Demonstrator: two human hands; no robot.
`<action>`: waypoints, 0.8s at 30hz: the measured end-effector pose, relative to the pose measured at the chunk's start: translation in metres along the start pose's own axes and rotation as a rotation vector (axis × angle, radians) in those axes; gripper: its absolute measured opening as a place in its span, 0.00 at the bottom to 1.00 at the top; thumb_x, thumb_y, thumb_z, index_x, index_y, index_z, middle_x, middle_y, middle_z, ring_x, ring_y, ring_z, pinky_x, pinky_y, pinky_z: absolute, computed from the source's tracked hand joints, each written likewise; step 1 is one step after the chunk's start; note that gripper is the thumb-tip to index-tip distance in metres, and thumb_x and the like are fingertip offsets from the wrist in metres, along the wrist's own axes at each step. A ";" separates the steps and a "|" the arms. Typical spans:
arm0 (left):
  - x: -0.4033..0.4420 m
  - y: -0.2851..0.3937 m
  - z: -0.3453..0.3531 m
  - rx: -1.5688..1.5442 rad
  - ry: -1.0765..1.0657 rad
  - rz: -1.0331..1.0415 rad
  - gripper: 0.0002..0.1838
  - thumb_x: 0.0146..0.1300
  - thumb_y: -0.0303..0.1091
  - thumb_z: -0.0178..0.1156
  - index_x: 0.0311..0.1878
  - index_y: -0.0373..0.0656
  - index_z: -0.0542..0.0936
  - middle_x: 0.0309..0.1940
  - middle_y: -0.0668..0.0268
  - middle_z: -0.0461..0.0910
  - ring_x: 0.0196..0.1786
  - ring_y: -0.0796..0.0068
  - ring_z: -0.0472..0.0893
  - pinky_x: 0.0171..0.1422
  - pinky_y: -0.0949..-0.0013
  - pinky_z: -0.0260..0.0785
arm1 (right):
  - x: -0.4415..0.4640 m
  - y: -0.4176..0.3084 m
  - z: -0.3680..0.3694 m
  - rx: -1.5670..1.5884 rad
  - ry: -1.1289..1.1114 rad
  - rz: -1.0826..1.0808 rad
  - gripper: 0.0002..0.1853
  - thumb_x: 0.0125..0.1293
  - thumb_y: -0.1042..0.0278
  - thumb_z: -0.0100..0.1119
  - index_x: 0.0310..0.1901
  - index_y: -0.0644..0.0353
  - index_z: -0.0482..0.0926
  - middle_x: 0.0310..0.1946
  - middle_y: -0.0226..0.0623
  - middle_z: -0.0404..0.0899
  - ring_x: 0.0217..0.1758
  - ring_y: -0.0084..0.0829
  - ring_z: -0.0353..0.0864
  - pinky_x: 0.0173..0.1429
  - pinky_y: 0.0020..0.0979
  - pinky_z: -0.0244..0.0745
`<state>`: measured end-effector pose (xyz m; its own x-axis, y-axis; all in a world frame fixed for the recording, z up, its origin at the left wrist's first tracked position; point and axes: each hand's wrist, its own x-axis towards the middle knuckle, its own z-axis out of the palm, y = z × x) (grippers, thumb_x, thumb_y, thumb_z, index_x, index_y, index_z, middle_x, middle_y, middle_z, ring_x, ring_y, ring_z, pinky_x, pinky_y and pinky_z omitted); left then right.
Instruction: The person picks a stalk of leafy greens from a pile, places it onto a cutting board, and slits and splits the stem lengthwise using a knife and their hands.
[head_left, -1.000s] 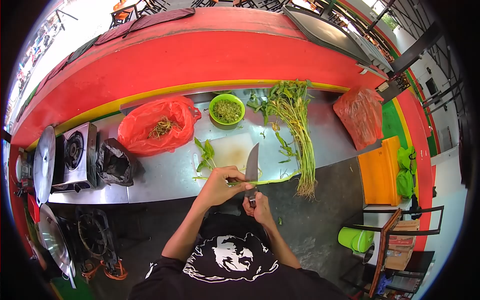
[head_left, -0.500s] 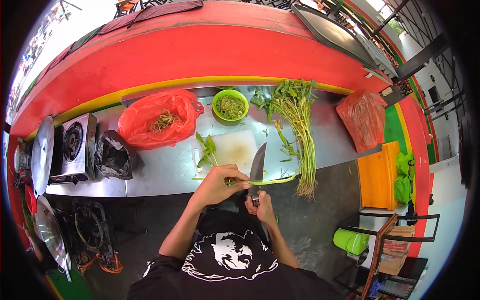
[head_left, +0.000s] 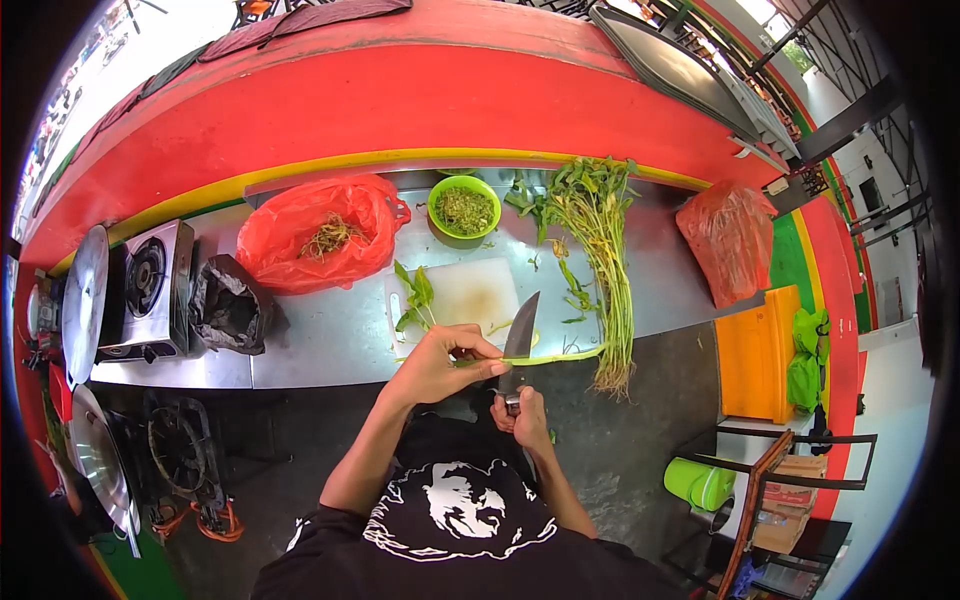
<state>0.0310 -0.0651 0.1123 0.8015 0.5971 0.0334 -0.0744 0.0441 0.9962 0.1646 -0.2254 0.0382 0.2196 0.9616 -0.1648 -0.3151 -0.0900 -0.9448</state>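
My left hand pinches a long green vegetable stalk, whose free end stretches right toward the bundle of greens. In my right hand is a kitchen knife, gripped by its dark handle with the blade pointing up and away from me. The blade crosses the stalk just right of my left fingertips; whether it cuts in, I cannot tell. Beyond my hands lies a white cutting board with leafy sprigs on its left side. The large bundle of leafy greens rests to the right, its roots overhanging the counter edge.
On the metal counter stand a green bowl of chopped greens, an open red plastic bag with scraps, a black bag and a gas stove. Another red bag sits at the right end. A red wall runs behind.
The stalk's free end has straightened and dipped slightly. The knife blade leans a little more to the right. Both hands stay nearly in place, and the view has shifted slightly.
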 end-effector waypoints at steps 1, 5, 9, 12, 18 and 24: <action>0.000 0.002 -0.002 0.005 -0.011 -0.009 0.05 0.58 0.29 0.70 0.38 0.42 0.87 0.25 0.74 0.74 0.28 0.86 0.67 0.32 0.76 0.60 | 0.000 0.001 0.000 0.000 0.001 0.000 0.37 0.72 0.30 0.34 0.29 0.64 0.70 0.11 0.24 0.56 0.12 0.17 0.53 0.17 0.24 0.47; 0.000 0.003 -0.006 0.073 -0.119 -0.003 0.05 0.58 0.29 0.71 0.38 0.42 0.87 0.25 0.74 0.74 0.28 0.86 0.67 0.32 0.76 0.60 | 0.002 0.003 0.001 0.031 0.006 -0.012 0.36 0.72 0.31 0.34 0.30 0.64 0.71 0.11 0.24 0.56 0.12 0.17 0.53 0.17 0.23 0.47; 0.000 0.001 -0.001 0.058 -0.062 -0.004 0.05 0.57 0.29 0.71 0.37 0.42 0.87 0.25 0.74 0.74 0.28 0.86 0.68 0.32 0.76 0.61 | 0.005 0.004 -0.001 0.113 -0.041 -0.034 0.34 0.75 0.36 0.32 0.33 0.63 0.72 0.13 0.24 0.61 0.13 0.16 0.56 0.18 0.22 0.51; 0.002 -0.003 0.000 -0.021 -0.004 0.033 0.06 0.57 0.29 0.71 0.37 0.41 0.87 0.26 0.73 0.75 0.28 0.86 0.69 0.33 0.77 0.62 | 0.005 0.014 -0.003 0.000 -0.039 -0.012 0.34 0.75 0.36 0.33 0.33 0.63 0.72 0.13 0.24 0.61 0.13 0.16 0.56 0.17 0.23 0.50; 0.002 0.013 0.000 0.121 0.019 0.045 0.07 0.57 0.31 0.71 0.37 0.41 0.86 0.28 0.72 0.80 0.30 0.85 0.74 0.35 0.76 0.66 | 0.007 0.014 0.001 0.047 -0.030 -0.028 0.34 0.75 0.36 0.33 0.32 0.63 0.72 0.13 0.24 0.61 0.13 0.16 0.56 0.17 0.22 0.51; -0.003 0.010 -0.007 0.172 0.034 -0.060 0.09 0.57 0.33 0.71 0.38 0.39 0.86 0.28 0.65 0.82 0.30 0.78 0.77 0.38 0.72 0.70 | 0.007 0.011 -0.001 -0.015 -0.020 -0.023 0.34 0.75 0.36 0.32 0.31 0.63 0.71 0.13 0.24 0.61 0.13 0.16 0.56 0.18 0.23 0.51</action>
<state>0.0233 -0.0609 0.1211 0.7806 0.6245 -0.0266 0.0780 -0.0551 0.9954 0.1640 -0.2200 0.0266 0.2075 0.9685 -0.1378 -0.2960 -0.0721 -0.9525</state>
